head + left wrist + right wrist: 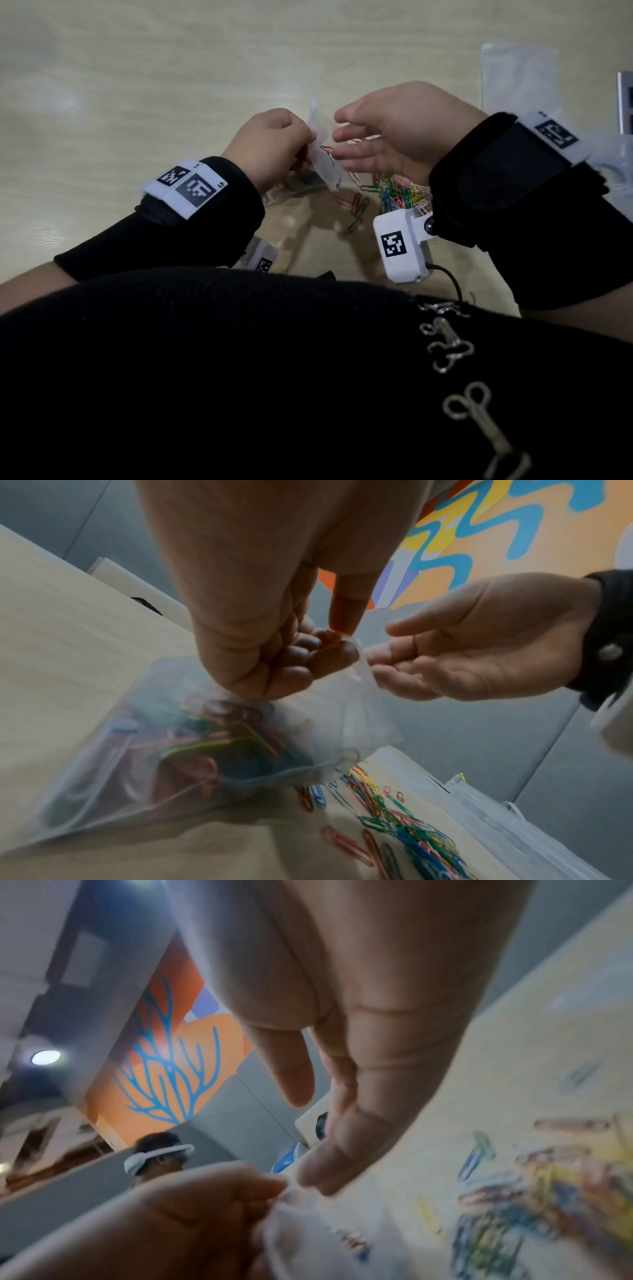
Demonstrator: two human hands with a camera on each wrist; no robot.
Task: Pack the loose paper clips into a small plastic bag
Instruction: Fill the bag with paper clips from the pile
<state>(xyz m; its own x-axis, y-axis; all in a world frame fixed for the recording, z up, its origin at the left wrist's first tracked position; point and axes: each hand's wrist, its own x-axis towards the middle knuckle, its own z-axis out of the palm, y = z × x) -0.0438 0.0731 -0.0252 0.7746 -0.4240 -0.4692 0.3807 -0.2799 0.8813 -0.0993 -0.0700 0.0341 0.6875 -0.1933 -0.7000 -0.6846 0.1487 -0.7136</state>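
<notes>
My left hand [274,144] pinches the top edge of a small clear plastic bag [325,164] and holds it up above the table; a few clips show inside it. In the left wrist view the curled fingers [291,658] grip the hanging bag [359,712]. My right hand [394,133] is open beside it, its straight fingers [387,656] reaching the bag's mouth and holding nothing. Loose coloured paper clips [404,197] lie in a pile below the right hand, with a few strays [356,210] nearer me. The right wrist view is blurred and shows both hands and the pile [548,1191].
A second bag filled with clips [178,750] lies on the wooden table [137,85] under my left hand. Empty clear bags [520,75] sit at the far right. A person with a white headset [161,1156] sits in the background.
</notes>
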